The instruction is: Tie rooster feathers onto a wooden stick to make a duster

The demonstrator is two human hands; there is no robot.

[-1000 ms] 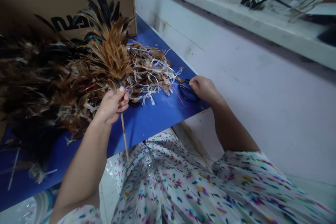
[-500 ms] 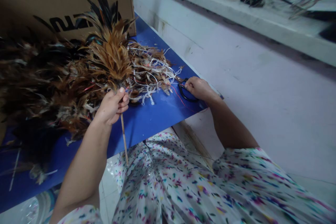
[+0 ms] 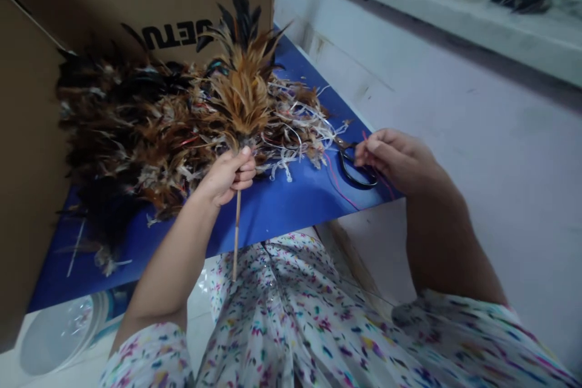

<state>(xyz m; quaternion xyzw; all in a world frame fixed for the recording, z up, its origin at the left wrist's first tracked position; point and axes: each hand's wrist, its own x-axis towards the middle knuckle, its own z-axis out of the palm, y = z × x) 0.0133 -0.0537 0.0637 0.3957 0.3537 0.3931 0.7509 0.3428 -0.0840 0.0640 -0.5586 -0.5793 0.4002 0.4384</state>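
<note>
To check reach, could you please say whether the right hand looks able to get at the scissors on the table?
Likely yes: the scissors lie beside the right hand, handle mostly uncovered, though that hand pinches red thread.

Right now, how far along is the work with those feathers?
Looks done: a feather bunch gathered around the top of a stick. In hand: the left hand grips the stick; the right hand pinches red thread beside the scissors. Perhaps left: the feather pile on the blue table; how much is needed, I can't tell.
</note>
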